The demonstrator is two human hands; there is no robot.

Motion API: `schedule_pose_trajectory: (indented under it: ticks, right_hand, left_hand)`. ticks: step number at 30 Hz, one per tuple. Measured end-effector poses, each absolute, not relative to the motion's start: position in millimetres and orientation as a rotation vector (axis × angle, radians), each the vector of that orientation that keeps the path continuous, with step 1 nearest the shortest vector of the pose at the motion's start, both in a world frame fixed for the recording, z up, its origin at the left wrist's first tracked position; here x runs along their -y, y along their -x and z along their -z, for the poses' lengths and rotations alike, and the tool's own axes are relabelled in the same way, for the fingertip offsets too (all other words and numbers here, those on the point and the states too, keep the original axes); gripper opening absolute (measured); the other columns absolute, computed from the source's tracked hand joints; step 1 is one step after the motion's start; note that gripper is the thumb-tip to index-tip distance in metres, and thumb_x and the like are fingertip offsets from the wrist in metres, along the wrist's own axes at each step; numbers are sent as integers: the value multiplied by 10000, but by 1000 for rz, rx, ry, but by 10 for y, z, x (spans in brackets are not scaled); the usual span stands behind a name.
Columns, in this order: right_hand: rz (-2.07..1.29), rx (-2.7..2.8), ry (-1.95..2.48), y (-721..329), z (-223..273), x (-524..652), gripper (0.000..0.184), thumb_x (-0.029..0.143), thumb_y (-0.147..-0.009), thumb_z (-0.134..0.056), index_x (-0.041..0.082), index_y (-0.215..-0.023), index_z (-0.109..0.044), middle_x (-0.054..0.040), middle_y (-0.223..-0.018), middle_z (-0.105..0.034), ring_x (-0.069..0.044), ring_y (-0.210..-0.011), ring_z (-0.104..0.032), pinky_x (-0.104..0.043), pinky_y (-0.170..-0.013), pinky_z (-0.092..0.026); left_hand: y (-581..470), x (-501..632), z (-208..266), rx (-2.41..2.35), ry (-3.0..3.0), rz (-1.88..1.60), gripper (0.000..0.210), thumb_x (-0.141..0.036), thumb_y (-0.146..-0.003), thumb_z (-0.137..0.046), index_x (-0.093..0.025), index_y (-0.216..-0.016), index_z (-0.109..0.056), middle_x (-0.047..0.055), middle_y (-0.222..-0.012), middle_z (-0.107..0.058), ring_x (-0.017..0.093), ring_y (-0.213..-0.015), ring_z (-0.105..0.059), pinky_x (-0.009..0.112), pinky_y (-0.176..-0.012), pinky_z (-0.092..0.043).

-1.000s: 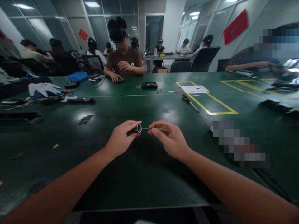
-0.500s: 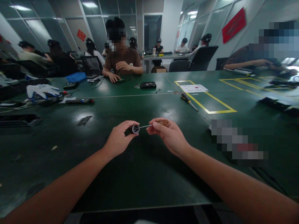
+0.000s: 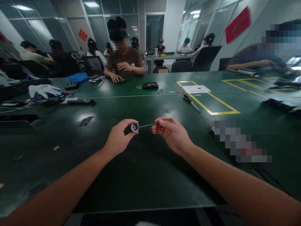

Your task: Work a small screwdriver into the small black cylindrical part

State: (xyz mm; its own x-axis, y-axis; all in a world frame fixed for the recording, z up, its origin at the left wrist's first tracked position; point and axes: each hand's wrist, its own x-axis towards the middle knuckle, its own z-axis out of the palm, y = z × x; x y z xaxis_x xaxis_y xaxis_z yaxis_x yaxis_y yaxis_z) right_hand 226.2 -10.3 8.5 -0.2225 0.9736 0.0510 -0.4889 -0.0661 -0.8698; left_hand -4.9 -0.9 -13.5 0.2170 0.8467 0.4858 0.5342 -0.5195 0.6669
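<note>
In the head view my left hand (image 3: pixel 119 136) pinches a small dark round part (image 3: pixel 134 127) with a silvery rim between thumb and fingers, its open face turned toward me. My right hand (image 3: pixel 172 133) is closed around the brownish handle of a thin screwdriver (image 3: pixel 148 125). The metal shaft points left, and its tip is at the right edge of the round part; whether it touches I cannot tell. Both hands are held above the green table (image 3: pixel 145 175).
A yellow-black screwdriver (image 3: pixel 191 103) lies beyond my right hand, near a white paper sheet (image 3: pixel 197 89). A black device (image 3: pixel 150 85) sits in front of a co-worker (image 3: pixel 124 59). White gloves (image 3: pixel 43 91) and a blue tray (image 3: pixel 77 77) lie left; a blurred-out object (image 3: pixel 240 142) lies right.
The screwdriver tip has drawn back to the right, out of the round part's face to its edge. My right hand has shifted slightly right; the round part faces me more squarely.
</note>
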Motion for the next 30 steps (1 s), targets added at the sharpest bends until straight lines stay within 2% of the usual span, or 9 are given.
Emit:
schedule_pose_trajectory:
  ticks: [8, 14, 17, 19, 23, 30]
  right_hand:
    - [-1262, 1400, 782, -2251, -121, 247, 148, 331, -856, -757, 217, -948, -736, -28, -853, -772, -184, -840, -728, -359, -855, -553]
    - [-1165, 1567, 854, -2240, -136, 290, 162, 339, -892, -717, 214, -992, -739, -39, -902, -780, -202, -874, -736, -365, -836, -560]
    - [-1128, 1587, 914, -2235, -129, 295, 176, 343, -883, -731, 225, -1008, -769, -39, -913, -780, -205, -845, -728, -367, -809, -558]
    - [-1171, 1537, 926, -2231, -106, 275, 184, 341, -864, -752, 228, -1007, -783, -40, -912, -784, -207, -847, -728, -376, -826, -556]
    - [-1404, 1273, 843, -2215, -47, 193, 159, 291, -818, -783, 206, -951, -792, -44, -851, -783, -191, -825, -728, -389, -872, -554]
    - [-1664, 968, 757, -2209, -44, 135, 150, 228, -761, -798, 156, -891, -777, -62, -824, -777, -174, -778, -722, -356, -845, -553]
  left_hand:
    - [47, 41, 90, -1301, -2245, -1194, 311, -147, -844, -727, -244, -1136, -684, 27, -1130, -713, 208, -1042, -672, 391, -948, -533]
    - [41, 51, 90, -1301, -2255, -1180, 315, -180, -838, -742, -240, -1144, -694, 35, -1148, -721, 220, -1054, -678, 406, -960, -540]
    - [46, 47, 104, -1308, -2213, -1184, 426, -192, -835, -748, -248, -1250, -670, 46, -1199, -725, 230, -1084, -687, 424, -986, -540]
    - [50, 42, 115, -1302, -2202, -1187, 469, -200, -832, -752, -245, -1289, -661, 56, -1226, -725, 241, -1115, -686, 445, -1012, -534]
    - [51, 36, 127, -1285, -2217, -1179, 378, -216, -834, -748, -237, -1210, -715, 60, -1230, -732, 261, -1154, -678, 485, -1053, -515]
    - [40, 26, 139, -1289, -2162, -1224, 360, -202, -820, -759, -221, -1179, -734, 64, -1207, -742, 255, -1135, -688, 480, -1064, -512]
